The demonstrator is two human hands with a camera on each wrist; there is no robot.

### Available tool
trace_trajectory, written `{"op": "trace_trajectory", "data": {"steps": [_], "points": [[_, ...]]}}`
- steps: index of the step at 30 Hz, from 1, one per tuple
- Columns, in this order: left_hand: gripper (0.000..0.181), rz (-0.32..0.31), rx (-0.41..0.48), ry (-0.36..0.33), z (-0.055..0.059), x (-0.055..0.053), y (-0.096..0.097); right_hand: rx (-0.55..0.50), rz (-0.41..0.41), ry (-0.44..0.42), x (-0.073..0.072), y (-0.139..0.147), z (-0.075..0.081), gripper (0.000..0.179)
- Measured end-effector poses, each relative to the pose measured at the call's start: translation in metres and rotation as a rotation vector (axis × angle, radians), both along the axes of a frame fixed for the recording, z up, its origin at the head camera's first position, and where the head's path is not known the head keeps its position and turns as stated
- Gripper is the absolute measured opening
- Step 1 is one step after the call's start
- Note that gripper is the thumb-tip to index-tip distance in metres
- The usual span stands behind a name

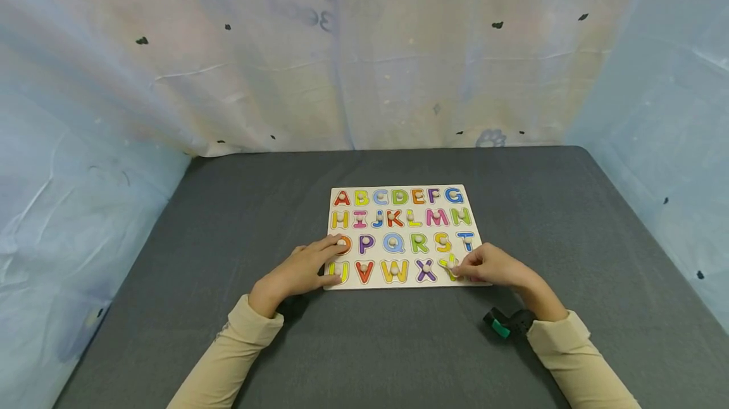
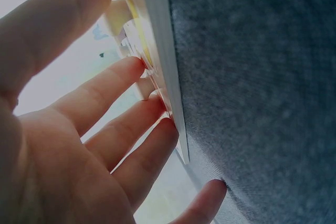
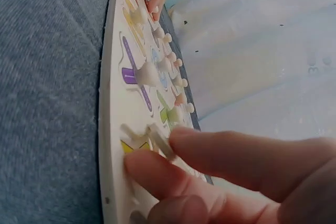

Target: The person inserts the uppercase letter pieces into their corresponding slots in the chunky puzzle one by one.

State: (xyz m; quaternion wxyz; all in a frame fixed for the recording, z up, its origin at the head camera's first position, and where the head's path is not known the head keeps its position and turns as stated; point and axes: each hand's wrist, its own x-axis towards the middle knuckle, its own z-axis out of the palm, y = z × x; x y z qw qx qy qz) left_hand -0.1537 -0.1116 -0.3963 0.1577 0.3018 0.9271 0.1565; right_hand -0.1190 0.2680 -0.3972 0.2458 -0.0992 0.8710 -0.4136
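A wooden alphabet puzzle board (image 1: pixel 378 283) with colorful knobbed letters lies on the table. At its lower right, my right hand (image 1: pixel 494 264) pinches the yellow-green letter Y piece (image 1: pixel 448 264) between thumb and fingers. In the right wrist view the piece's thin edge (image 3: pixel 161 142) stands tilted over the board. The purple X (image 3: pixel 128 76) sits flat beside it. My left hand (image 1: pixel 304 267) rests at the board's left edge, fingers spread and relaxed. Its fingertips lie by the orange O (image 1: pixel 347 245), the thumb by the yellow U (image 1: pixel 343 273). My right hand hides the board's lower right corner.
A dark grey cloth covers the table (image 1: pixel 250 206). A black device with a green part (image 1: pixel 501 328) is at the right wrist. Pale printed sheeting (image 1: pixel 398 80) hangs behind the table and along both sides.
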Motion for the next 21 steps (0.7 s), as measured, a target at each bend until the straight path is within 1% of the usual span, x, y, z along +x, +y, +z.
{"op": "trace_trajectory", "data": {"steps": [6,10,12,15,17,19,21], "points": [[0.062,-0.008,0.002,-0.003,0.0007,0.0000,-0.0007,0.017,-0.012,-0.013,0.0006,-0.0007,-0.0008,0.036],[0.062,-0.010,-0.001,0.000,0.0016,0.0004,-0.0012,0.025,-0.009,0.006,0.0008,-0.0004,-0.0017,0.038],[0.062,-0.006,-0.002,-0.004,0.0019,0.0007,-0.0010,0.026,0.004,0.032,0.0010,0.0000,-0.0013,0.036],[0.062,0.000,-0.005,-0.010,0.0023,0.0008,-0.0006,-0.011,0.013,0.100,0.0018,0.0005,0.0009,0.028],[0.063,0.002,-0.005,-0.013,0.0024,0.0007,-0.0004,-0.048,0.013,0.161,0.0008,0.0013,0.0002,0.020],[0.063,0.002,-0.005,-0.012,0.0024,0.0007,-0.0006,-0.092,0.023,0.219,-0.0008,0.0024,-0.0028,0.015],[0.063,0.001,-0.005,-0.010,0.0020,0.0007,-0.0009,-0.118,0.046,0.274,-0.0035,0.0031,-0.0086,0.014]]}}
